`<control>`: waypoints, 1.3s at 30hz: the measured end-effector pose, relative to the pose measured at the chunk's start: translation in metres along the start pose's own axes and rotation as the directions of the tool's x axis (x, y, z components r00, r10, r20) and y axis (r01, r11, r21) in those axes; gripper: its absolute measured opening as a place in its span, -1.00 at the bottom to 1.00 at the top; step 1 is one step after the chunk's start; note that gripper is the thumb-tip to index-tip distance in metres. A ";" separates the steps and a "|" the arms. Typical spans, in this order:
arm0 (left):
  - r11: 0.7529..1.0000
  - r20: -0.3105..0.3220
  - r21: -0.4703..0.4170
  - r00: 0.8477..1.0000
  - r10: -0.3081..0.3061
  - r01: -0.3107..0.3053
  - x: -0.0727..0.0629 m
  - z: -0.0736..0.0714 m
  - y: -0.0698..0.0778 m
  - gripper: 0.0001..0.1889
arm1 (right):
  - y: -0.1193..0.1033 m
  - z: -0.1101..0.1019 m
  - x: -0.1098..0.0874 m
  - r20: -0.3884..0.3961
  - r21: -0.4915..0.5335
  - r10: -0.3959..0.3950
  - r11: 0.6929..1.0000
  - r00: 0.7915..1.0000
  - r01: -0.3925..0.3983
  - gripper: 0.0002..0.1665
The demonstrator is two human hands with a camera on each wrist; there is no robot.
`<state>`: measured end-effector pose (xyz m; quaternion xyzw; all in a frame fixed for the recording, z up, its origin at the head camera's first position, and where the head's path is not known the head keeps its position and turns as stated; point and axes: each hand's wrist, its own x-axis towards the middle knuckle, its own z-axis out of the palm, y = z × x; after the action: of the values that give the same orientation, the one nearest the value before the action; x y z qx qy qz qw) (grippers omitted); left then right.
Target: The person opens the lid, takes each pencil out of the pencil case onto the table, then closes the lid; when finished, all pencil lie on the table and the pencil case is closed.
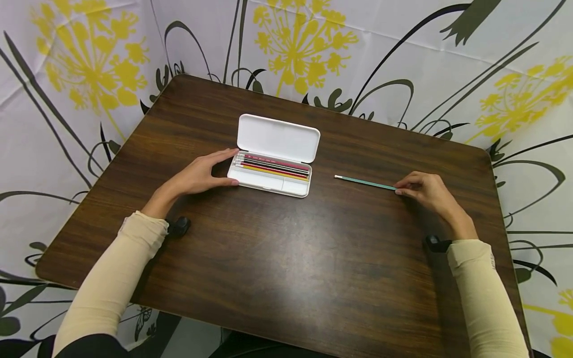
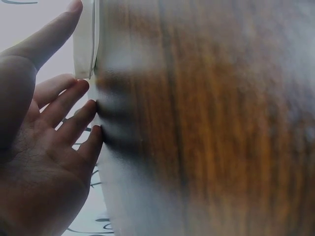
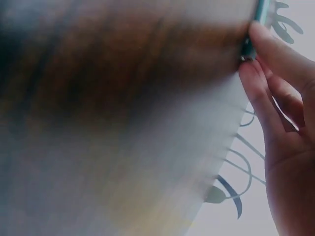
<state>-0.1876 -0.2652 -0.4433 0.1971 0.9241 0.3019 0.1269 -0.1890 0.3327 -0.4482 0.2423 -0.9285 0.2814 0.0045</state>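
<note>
A white pencil case (image 1: 295, 186) lies with its lid (image 1: 277, 136) raised at the back. Several red, black and yellow pencils (image 1: 273, 165) lie side by side inside. My left hand (image 1: 197, 174) spans the case's left end with fairly straight fingers, thumb at the front corner and index finger at the back corner. In the left wrist view, fingertips (image 2: 81, 84) are right by the case's edge (image 2: 86, 44). To the right, my right hand (image 1: 427, 191) pinches the right end of a teal pencil (image 1: 364, 182) between thumb and fingers. The pencil's white-tipped end points toward the case.
The brown wood-grain table (image 1: 286, 278) has rounded corners. A white curtain (image 1: 403, 54) with yellow flowers and dark stems hangs behind and beside it. Dark wrist-worn cameras (image 1: 180, 226) sit at both wrists, by the beige sleeves (image 1: 116, 263).
</note>
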 end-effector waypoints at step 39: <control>1.000 -0.004 -0.007 1.000 0.008 -0.008 -0.001 0.001 -0.003 -0.07 | -0.162 0.115 0.122 0.001 0.182 -0.038 0.983 0.999 0.037 -0.84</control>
<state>-0.1872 -0.2674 -0.4459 0.1996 0.9224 0.3063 0.1244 -0.2091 0.1000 -0.4434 0.2597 -0.8941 0.3645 -0.0146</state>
